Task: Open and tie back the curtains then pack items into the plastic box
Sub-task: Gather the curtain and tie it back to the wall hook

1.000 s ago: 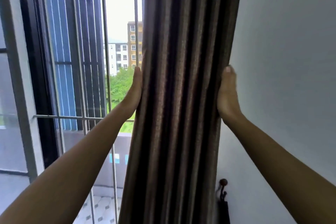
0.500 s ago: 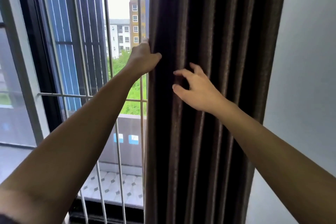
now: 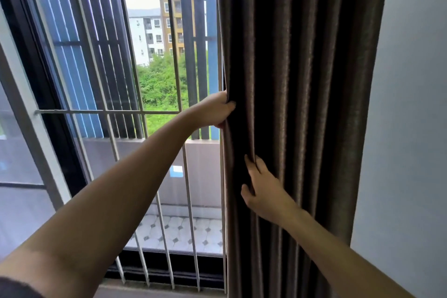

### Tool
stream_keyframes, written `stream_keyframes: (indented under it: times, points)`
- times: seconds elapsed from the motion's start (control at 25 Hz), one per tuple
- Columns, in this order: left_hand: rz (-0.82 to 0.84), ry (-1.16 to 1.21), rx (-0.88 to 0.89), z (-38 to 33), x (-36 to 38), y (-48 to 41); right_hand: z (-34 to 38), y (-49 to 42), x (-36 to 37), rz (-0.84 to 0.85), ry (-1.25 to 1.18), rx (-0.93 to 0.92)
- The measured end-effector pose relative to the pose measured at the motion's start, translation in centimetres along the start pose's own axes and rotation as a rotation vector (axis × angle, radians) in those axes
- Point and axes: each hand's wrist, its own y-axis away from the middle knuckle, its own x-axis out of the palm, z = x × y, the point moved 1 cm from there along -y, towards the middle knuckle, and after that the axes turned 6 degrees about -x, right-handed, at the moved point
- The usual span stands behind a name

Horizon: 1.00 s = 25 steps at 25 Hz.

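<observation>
The left hand point(image 3: 212, 110) grips the brown curtain's point(image 3: 302, 104) window-side edge; the right hand point(image 3: 263, 191) pinches a fold lower down.

Dark brown curtain point(image 3: 302, 104), pale grey wall point(image 3: 411, 128)

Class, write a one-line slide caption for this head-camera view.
Left hand grips the window-side edge of the brown curtain; right hand pinches a fold lower down, beside the barred window.
</observation>
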Motion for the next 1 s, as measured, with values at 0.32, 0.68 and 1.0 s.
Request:
stream_keyframes:
  times: [0.32,0.68,1.0]
  points:
    - [0.083,0.111,0.022,1.6,3.8,0.5,-2.5,2.7,5.6,0.011,0.022,-0.021]
    - [0.088,0.108,0.05,2.5,3.1,0.1,-2.0,1.6,8.5,-0.005,0.162,-0.064]
    - [0.061,0.053,0.181,3.1,3.6,0.6,-1.6,1.0,10.2,-0.024,0.166,-0.043]
